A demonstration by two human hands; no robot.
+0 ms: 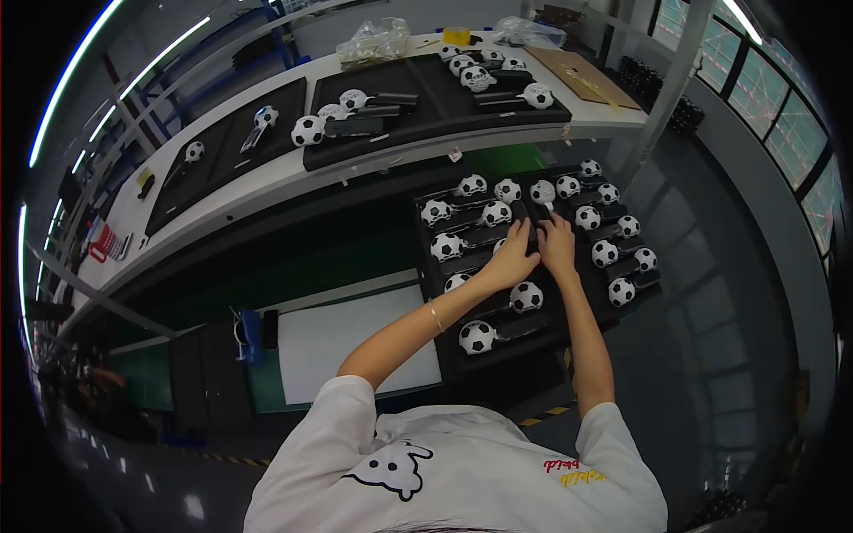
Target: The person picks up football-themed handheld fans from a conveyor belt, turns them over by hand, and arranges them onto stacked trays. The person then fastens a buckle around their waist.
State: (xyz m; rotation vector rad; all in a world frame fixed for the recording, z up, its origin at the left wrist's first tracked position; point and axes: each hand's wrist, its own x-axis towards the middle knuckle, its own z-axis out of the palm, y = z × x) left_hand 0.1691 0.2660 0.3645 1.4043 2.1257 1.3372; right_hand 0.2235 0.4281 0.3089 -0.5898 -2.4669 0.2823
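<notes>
Both my hands reach over a black tray (569, 318) filled with black-handled pieces that carry soccer-ball heads. My left hand (514, 258) lies over the middle of the tray, its fingers close to a black handle and partly covering a ball beneath. Just right of it, my right hand (557, 244) has its fingertips at the handle of a piece with a greyish-white ball head (542, 192). The fingers are too small to show a firm grip. Around them lie more balls, such as one at the front (477, 337) and one at the right (621, 291).
Behind the tray runs a long white workbench (267, 194) with black foam trays (426, 133) holding more ball pieces. Plastic bags (378, 43), yellow tape (457, 36) and cardboard (582, 75) lie at its back. A metal post (671, 98) stands right; a white sheet (355, 342) lies left.
</notes>
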